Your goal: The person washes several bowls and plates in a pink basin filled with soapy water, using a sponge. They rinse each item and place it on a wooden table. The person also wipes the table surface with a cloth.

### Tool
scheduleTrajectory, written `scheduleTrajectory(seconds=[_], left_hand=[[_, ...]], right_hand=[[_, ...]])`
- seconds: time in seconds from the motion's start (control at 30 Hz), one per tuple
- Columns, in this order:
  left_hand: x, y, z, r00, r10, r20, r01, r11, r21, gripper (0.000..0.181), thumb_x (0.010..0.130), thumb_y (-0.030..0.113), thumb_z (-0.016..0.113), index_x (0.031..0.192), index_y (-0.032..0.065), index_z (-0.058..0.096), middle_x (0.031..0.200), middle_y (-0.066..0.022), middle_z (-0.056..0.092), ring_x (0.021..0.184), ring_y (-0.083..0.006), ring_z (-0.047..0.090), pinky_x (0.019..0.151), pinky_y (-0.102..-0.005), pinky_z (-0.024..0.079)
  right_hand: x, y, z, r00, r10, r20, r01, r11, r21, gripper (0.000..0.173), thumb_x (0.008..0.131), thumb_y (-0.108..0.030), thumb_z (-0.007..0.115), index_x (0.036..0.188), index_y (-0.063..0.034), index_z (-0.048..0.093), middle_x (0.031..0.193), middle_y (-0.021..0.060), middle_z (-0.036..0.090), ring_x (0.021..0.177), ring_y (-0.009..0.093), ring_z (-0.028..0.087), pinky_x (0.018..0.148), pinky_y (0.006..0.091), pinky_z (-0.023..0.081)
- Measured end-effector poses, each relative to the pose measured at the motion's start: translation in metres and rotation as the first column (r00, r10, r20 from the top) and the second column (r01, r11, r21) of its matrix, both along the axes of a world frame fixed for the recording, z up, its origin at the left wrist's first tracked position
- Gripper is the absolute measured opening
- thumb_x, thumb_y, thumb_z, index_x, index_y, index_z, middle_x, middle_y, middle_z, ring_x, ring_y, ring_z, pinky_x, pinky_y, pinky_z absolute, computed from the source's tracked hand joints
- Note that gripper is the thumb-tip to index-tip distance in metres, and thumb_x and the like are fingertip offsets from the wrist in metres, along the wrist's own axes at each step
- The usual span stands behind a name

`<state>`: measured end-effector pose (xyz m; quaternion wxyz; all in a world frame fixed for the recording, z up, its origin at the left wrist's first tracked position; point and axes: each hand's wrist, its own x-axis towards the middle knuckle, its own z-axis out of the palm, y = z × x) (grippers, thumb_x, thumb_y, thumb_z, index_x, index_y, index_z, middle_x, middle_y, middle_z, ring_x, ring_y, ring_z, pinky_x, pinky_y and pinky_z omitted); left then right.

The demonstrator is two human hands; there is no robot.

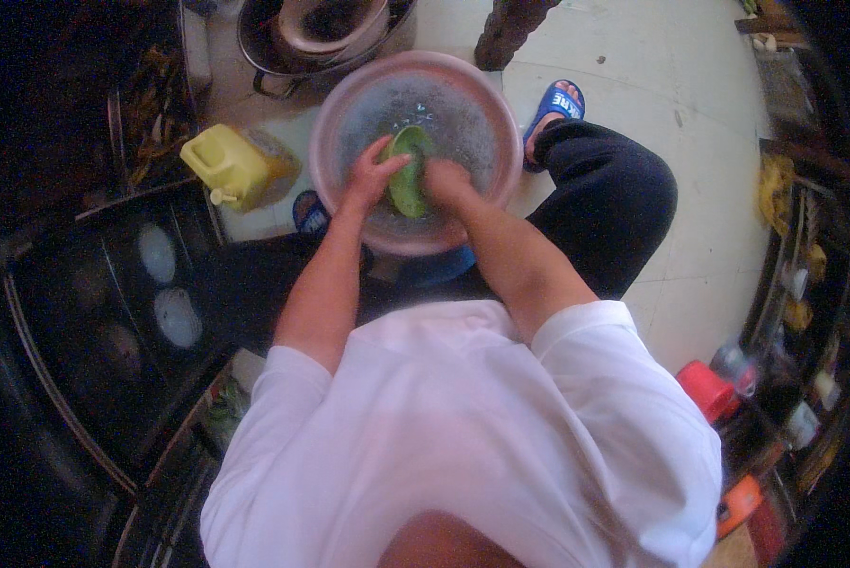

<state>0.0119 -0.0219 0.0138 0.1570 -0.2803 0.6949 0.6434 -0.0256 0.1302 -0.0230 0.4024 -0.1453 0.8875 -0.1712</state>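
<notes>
A wide pink basin stands before me, holding water with foam or bubbles on its surface. My left hand grips the side of a green bowl, thumb over its rim. The bowl is tilted on its side over the water, and its lower part may be dipped in. Against the bowl's right side, my right hand is curled and blurred. Its fingers are hidden, so I cannot tell whether it holds anything.
A yellow plastic jug stands left of the basin. Nested metal pots sit beyond it. Part of a blue object shows under the basin. A glossy dark panel lies left; a red container is at right.
</notes>
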Motion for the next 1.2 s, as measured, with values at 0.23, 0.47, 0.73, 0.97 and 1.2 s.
scheduleTrajectory(seconds=[0.23,0.47,0.73,0.97,1.2], left_hand=[[0.004,-0.002,-0.011,0.985,0.079,0.15,-0.134,0.906,0.401,0.051,0.075,0.03,0.062,0.117,0.0054,0.048,0.106,-0.0103,0.054,0.095,-0.0197,0.052,0.082,-0.0317,0.041],[0.0,-0.013,-0.002,0.974,0.166,0.155,-0.212,0.905,0.369,0.043,0.079,0.029,0.055,0.115,0.0063,0.049,0.1,-0.0075,0.057,0.09,-0.0207,0.054,0.079,-0.0325,0.043],[-0.002,0.003,0.02,0.995,0.011,-0.104,-0.018,0.998,-0.06,0.054,0.072,0.03,0.065,0.114,-0.0002,0.049,0.102,-0.0101,0.057,0.091,-0.0169,0.054,0.081,-0.0289,0.042],[-0.004,0.004,0.001,0.998,0.003,0.068,-0.008,0.997,0.076,0.053,0.074,0.034,0.062,0.115,0.0018,0.05,0.103,-0.0092,0.056,0.093,-0.0173,0.053,0.081,-0.0289,0.041],[-0.003,-0.01,-0.005,0.99,0.12,0.074,-0.131,0.975,0.181,0.05,0.076,0.036,0.058,0.114,0.0051,0.051,0.103,-0.0078,0.057,0.095,-0.0205,0.052,0.085,-0.0338,0.039]], right_hand=[[-0.011,-0.028,0.0,0.951,-0.309,-0.026,0.288,0.91,-0.298,0.02,0.07,-0.014,0.054,0.087,-0.0051,0.061,0.089,0.0166,0.061,0.082,0.033,0.059,0.073,0.0423,0.046],[-0.011,-0.031,0.018,0.897,0.187,0.4,0.158,0.71,-0.686,0.025,0.064,-0.016,0.061,0.087,-0.0058,0.062,0.086,0.0129,0.062,0.076,0.025,0.058,0.067,0.0347,0.046],[-0.005,-0.005,0.017,0.958,0.213,0.192,-0.211,0.977,-0.027,0.025,0.071,-0.017,0.055,0.093,-0.0079,0.062,0.089,0.0148,0.062,0.085,0.029,0.059,0.074,0.0389,0.045],[-0.019,-0.018,0.016,0.958,-0.287,-0.022,0.276,0.935,-0.221,0.021,0.072,-0.019,0.055,0.087,-0.0063,0.063,0.088,0.0149,0.062,0.082,0.031,0.059,0.072,0.0422,0.046],[-0.007,-0.031,0.027,0.962,0.157,0.225,0.029,0.758,-0.651,0.016,0.069,-0.011,0.054,0.082,-0.0053,0.062,0.078,0.0094,0.062,0.071,0.02,0.056,0.067,0.0336,0.045]])
